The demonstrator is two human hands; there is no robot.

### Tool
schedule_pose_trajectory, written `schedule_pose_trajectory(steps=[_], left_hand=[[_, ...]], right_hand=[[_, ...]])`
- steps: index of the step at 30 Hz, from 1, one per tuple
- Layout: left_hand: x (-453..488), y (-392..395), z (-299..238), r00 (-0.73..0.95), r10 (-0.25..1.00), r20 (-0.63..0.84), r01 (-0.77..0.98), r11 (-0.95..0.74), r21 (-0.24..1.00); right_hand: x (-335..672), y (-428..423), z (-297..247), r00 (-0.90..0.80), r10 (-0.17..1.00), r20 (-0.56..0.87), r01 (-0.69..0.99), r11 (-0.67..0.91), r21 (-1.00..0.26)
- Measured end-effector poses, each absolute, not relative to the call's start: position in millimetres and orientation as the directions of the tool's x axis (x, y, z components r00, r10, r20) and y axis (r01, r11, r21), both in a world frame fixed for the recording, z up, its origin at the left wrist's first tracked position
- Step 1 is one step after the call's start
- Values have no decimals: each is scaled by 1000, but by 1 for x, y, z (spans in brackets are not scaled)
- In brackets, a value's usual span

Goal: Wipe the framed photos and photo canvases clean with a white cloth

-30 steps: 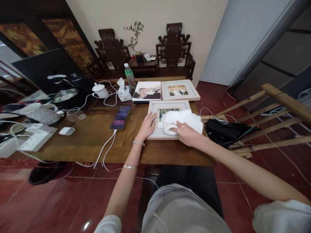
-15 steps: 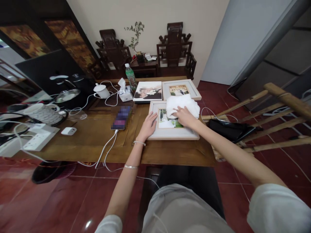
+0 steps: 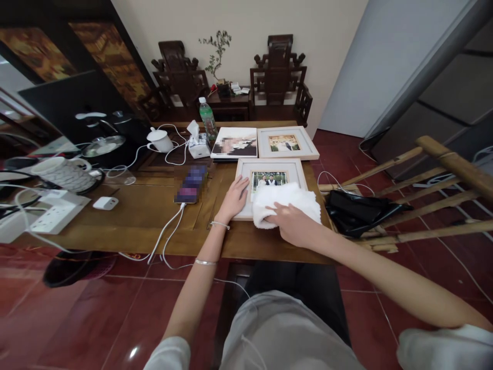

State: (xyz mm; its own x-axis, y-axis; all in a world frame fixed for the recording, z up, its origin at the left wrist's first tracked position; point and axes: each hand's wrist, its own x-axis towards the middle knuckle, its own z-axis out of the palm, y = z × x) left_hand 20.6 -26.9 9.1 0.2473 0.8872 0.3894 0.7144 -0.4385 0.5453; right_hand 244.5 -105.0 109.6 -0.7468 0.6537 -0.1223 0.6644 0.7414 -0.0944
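Observation:
A light-coloured picture frame (image 3: 243, 168) with a photo of two people lies flat near the table's front edge. On its left side rests my left hand (image 3: 234, 198), fingers stretched out and lying flat. My right hand (image 3: 295, 224) grips a folded white towel (image 3: 287, 198) that covers the lower right part of the frame. Behind it lie a second framed photo (image 3: 311, 149) and a white-edged photo panel (image 3: 234, 143), side by side and touching or nearly so.
Left of the frame a phone (image 3: 191, 184) charges on a white cable. Further back stand a green-labelled bottle (image 3: 207, 118), a tissue box (image 3: 199, 145) and a lidded white cup (image 3: 160, 140). A power strip (image 3: 57, 211) sits at far left. A bamboo chair (image 3: 442, 177) stands to the right.
My right hand has pulled the towel down the frame toward me, uncovering the upper part of the photo. My left hand stays on the frame's left side.

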Motion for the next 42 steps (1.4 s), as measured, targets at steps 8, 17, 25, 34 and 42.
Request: schedule_pose_trajectory(steps=[8, 17, 25, 34, 42], left_hand=[[20, -27, 8, 243, 888, 390, 705, -438, 558], [20, -27, 9, 246, 893, 376, 702, -431, 566], [24, -27, 9, 237, 889, 391, 715, -432, 549], [25, -28, 15, 119, 956, 268, 610, -283, 740], [24, -28, 16, 117, 960, 255, 538, -277, 796]], right_hand=[[243, -3, 67, -669, 737, 92, 736, 675, -58], [227, 21, 71, -621, 783, 39, 784, 620, 18], [243, -67, 108, -740, 642, -198, 669, 732, -128], [222, -93, 93, -792, 598, -119, 608, 791, -72], [182, -20, 72, -731, 682, 28, 680, 724, 116]])
